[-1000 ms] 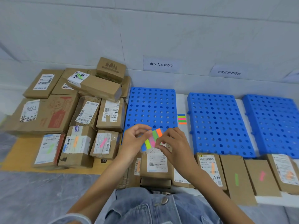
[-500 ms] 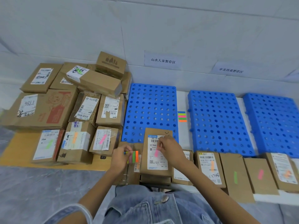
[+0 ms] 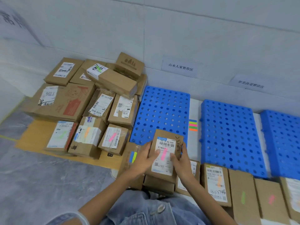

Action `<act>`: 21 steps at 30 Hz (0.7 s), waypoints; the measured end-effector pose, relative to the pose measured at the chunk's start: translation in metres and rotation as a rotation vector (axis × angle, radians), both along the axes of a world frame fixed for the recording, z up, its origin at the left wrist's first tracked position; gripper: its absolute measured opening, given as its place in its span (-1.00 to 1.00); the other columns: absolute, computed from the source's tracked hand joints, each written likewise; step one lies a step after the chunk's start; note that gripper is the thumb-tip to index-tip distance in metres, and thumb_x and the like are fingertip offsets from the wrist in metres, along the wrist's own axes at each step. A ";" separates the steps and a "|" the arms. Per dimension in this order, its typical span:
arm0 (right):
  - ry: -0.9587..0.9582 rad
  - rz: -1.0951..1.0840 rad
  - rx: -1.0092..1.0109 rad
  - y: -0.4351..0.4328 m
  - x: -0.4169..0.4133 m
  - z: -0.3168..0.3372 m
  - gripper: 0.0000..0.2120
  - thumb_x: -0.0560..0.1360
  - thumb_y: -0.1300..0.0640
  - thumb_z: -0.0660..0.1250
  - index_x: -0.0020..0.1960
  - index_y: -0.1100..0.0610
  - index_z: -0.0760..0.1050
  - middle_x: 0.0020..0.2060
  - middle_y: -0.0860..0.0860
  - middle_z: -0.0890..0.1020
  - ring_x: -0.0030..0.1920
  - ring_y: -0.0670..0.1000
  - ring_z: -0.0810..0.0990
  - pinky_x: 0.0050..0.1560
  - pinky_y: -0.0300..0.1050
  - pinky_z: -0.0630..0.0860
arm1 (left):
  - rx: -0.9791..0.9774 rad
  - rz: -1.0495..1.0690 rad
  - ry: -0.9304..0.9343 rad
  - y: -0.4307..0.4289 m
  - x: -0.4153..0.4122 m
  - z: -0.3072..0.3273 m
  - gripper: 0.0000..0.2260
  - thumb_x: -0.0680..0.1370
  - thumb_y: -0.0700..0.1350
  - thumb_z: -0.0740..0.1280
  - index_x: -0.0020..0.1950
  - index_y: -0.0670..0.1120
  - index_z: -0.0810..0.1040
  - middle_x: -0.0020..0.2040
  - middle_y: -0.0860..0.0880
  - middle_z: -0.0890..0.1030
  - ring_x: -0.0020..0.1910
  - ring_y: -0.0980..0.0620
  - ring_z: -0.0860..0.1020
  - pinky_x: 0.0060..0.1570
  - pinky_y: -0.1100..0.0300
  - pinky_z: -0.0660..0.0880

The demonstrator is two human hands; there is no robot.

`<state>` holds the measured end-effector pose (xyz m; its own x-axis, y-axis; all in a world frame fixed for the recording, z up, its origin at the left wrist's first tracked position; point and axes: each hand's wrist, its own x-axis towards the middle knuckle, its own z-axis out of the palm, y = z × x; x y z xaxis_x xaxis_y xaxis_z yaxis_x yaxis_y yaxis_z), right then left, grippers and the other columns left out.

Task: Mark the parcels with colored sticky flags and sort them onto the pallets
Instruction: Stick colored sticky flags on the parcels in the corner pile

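Brown cardboard makes up the parcel (image 3: 178,138) held at twelve o'clock, close in front of the person. The left hand (image 3: 141,159) grips its nine o'clock edge and the right hand (image 3: 182,163) its three o'clock edge. Each has its thumb laid on the white label (image 3: 162,167) and its fingers curled along the side. A pink flag (image 3: 164,154) is stuck lengthwise on the label, between the two thumbs. The parcel lies over a short stack of parcels (image 3: 159,184). Its far end overlaps the near edge of the left pallet (image 3: 162,108); whether the two touch I cannot tell.

At nine o'clock of the left hand, a pad of flags (image 3: 134,157) shows blue and yellow-green strips, partly hidden by the hand. A second pad (image 3: 193,125) lies at one o'clock, in the white gap between the left pallet and the middle pallet (image 3: 227,132). The right pallet (image 3: 284,140) sits at three o'clock. A pile of boxes (image 3: 90,103) fills ten o'clock, several of them flagged. At four o'clock a row of flagged boxes (image 3: 243,184) lies along the near edge.
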<state>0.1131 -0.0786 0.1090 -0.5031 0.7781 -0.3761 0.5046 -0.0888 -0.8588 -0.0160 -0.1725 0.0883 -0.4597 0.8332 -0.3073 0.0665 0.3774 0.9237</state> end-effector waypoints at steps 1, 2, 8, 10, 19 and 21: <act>0.033 0.000 0.006 0.001 -0.005 0.006 -0.45 0.55 0.14 0.24 0.44 -0.13 0.10 0.33 -0.01 0.43 0.27 -0.03 0.45 0.28 0.05 0.44 | 0.013 0.046 0.010 0.000 -0.003 0.005 -0.62 0.55 0.11 0.27 0.35 0.13 0.36 0.27 0.13 0.48 0.25 0.15 0.48 0.22 0.05 0.49; 0.063 -0.001 0.004 0.002 -0.013 0.017 -0.44 0.55 0.17 0.24 0.46 -0.11 0.09 0.34 -0.04 0.41 0.28 -0.06 0.42 0.32 0.04 0.41 | 0.031 0.087 0.017 0.001 -0.007 0.014 -0.60 0.54 0.12 0.29 0.36 0.14 0.33 0.28 0.14 0.47 0.25 0.15 0.48 0.22 0.05 0.48; 0.292 0.161 0.038 0.002 -0.096 0.086 -0.39 0.56 0.29 0.22 0.51 0.01 0.07 0.31 -0.09 0.39 0.09 -0.45 0.43 0.00 -0.41 0.50 | 0.280 0.366 0.035 -0.023 -0.068 0.084 -0.56 0.46 0.16 0.33 0.32 0.22 0.38 0.24 0.11 0.51 0.21 0.14 0.51 0.11 0.12 0.54; 0.380 0.254 -0.016 -0.011 -0.136 0.101 -0.40 0.55 0.32 0.22 0.50 0.05 0.07 0.25 -0.17 0.39 0.01 -0.54 0.42 -0.11 -0.50 0.46 | 0.348 0.495 0.060 -0.045 -0.096 0.107 -0.65 0.51 0.04 0.34 0.27 0.26 0.40 0.19 0.11 0.55 0.17 0.17 0.54 0.07 0.20 0.53; 0.297 0.892 0.050 -0.137 -0.343 0.090 -0.44 0.48 -0.03 0.33 0.43 -0.06 0.24 0.32 0.01 0.40 0.30 -0.02 0.42 0.31 -0.06 0.40 | 0.343 1.239 0.117 -0.192 -0.233 0.103 -0.70 0.58 -0.12 0.29 0.31 -0.09 0.43 0.14 -0.03 0.62 0.04 0.04 0.62 -0.01 0.12 0.57; 0.277 0.967 -0.008 -0.162 -0.378 0.080 -0.52 0.52 0.13 0.29 0.41 0.04 0.29 0.23 -0.06 0.45 0.22 -0.07 0.45 0.27 -0.19 0.40 | 0.337 1.370 0.089 -0.216 -0.261 0.087 -0.71 0.58 -0.16 0.29 0.29 -0.12 0.43 0.14 -0.07 0.60 0.03 0.00 0.61 0.03 0.06 0.56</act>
<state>-0.2644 -0.2407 0.1890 -0.9881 -0.0128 -0.1535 0.1456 0.2475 -0.9579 -0.2771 -0.3890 0.1756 -0.9600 -0.2562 -0.1134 -0.1052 -0.0455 0.9934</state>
